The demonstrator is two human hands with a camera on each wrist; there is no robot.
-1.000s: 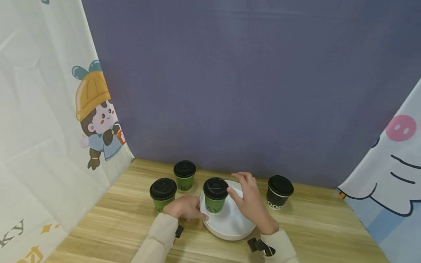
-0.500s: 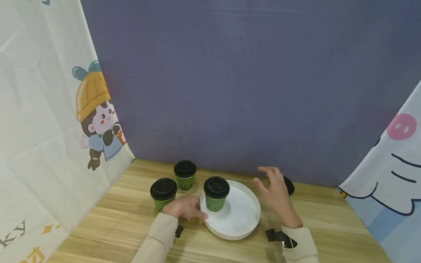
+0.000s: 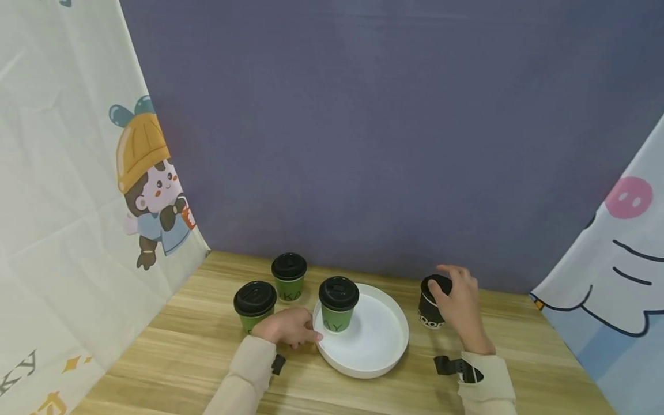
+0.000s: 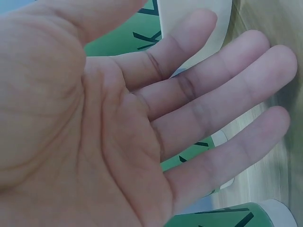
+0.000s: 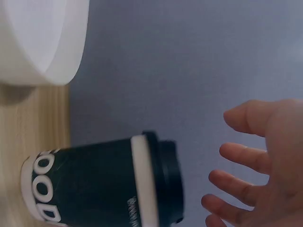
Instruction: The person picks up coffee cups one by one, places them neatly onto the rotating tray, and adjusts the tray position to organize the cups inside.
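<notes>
A white round tray (image 3: 370,343) lies on the table, and a green paper coffee cup (image 3: 337,305) with a black lid stands on its left part. My left hand (image 3: 291,326) is at the tray's left rim, its thumb at the edge; the left wrist view shows the fingers of this hand (image 4: 128,118) extended and holding nothing. To the right of the tray stands a dark paper coffee cup (image 3: 428,311) with a black lid. My right hand (image 3: 460,302) is beside and above that lid, and in the right wrist view a gap separates its loosely spread fingers from the dark cup (image 5: 99,182).
Two more green cups with black lids stand left of the tray, one in front (image 3: 254,305) and one behind (image 3: 289,279). A dark blue-grey cloth (image 3: 363,144) rises behind the wooden table (image 3: 171,351). Printed cloths hang at both sides.
My right hand has moved right, from beside the cup on the tray to the dark cup. The left hand stays at the tray's rim.
</notes>
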